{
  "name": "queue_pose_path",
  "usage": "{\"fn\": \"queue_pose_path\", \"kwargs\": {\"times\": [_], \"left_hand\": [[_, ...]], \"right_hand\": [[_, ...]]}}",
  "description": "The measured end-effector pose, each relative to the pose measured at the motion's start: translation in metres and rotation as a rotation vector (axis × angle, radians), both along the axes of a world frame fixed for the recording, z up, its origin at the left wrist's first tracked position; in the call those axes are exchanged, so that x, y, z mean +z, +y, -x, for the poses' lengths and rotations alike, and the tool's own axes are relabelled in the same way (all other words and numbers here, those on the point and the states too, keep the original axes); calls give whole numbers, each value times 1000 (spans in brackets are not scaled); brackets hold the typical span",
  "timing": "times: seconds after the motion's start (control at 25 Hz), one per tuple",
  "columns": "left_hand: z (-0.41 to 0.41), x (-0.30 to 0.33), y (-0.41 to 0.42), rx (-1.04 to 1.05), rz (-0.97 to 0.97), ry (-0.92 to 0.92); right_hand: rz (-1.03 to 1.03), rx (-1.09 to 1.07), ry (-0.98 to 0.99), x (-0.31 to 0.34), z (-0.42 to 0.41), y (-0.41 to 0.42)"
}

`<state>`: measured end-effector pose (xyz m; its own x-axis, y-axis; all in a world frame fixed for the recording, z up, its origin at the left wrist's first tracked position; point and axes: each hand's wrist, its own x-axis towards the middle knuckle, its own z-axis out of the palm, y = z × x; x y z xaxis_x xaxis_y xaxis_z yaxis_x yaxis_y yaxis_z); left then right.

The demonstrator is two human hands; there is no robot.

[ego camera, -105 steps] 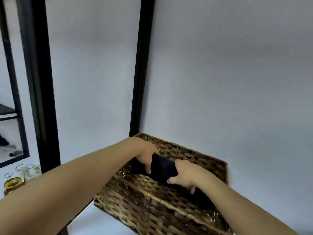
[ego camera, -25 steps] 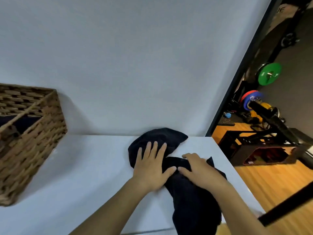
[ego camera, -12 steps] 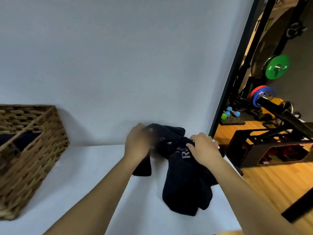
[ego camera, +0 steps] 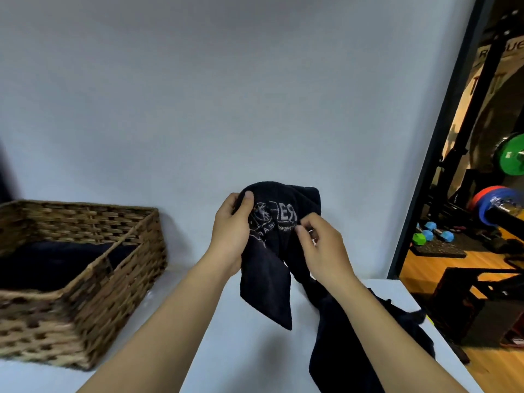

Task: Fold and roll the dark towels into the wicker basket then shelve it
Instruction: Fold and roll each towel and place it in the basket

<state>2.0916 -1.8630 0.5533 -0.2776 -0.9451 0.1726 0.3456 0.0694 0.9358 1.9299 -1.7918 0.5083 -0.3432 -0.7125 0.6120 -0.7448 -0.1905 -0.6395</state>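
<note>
A dark towel [ego camera: 266, 282] with pale printed lettering hangs bunched in the air above the white table [ego camera: 243, 341]. My left hand [ego camera: 231, 234] grips its upper left part, thumb on top. My right hand [ego camera: 320, 248] pinches the cloth beside the print. The towel's lower end trails down over the table's right side under my right forearm. The wicker basket [ego camera: 113, 287] stands on the table at the left, with dark towel cloth [ego camera: 54, 262] lying inside it.
A pale wall rises right behind the table. A black post [ego camera: 442, 131] marks the table's right end. Beyond it lies a gym floor with a green weight plate [ego camera: 510, 158], a loaded barbell [ego camera: 496, 211] and small dumbbells [ego camera: 431, 234].
Both hands have lifted the towel higher off the table and turned its print toward me. Earlier they pressed it flat; before that they were inside the basket.
</note>
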Motion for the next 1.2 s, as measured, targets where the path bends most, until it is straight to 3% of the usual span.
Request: {"fn": "queue_pose_path", "kwargs": {"times": [0.08,0.24,0.4,0.48,0.56,0.72,0.84,0.96,1.08,1.2], "left_hand": [[-16,0,-8,124,101,-134],[-39,-8,-20,312,368,-549],[-43,-9,-24,384,617,-717],[-44,-4,-23,468,659,-851],[-43,-2,-16,450,691,-865],[-26,-7,28,61,683,-691],[-24,-13,46,96,728,-719],[-28,-13,50,-18,755,-743],[-22,-8,49,46,824,-624],[-20,11,49,17,523,-315]], "right_hand": [[-6,-23,91,17,-1,3],[-54,-161,461,52,-4,6],[-16,-153,541,74,-12,14],[-114,-122,569,82,-10,15],[-190,-64,450,83,-11,14],[-216,160,-31,85,-27,6],[-271,141,-373,93,-26,3],[-334,121,-656,103,-19,10],[-324,176,-769,103,-16,14],[-268,392,-770,91,-17,18]]}}
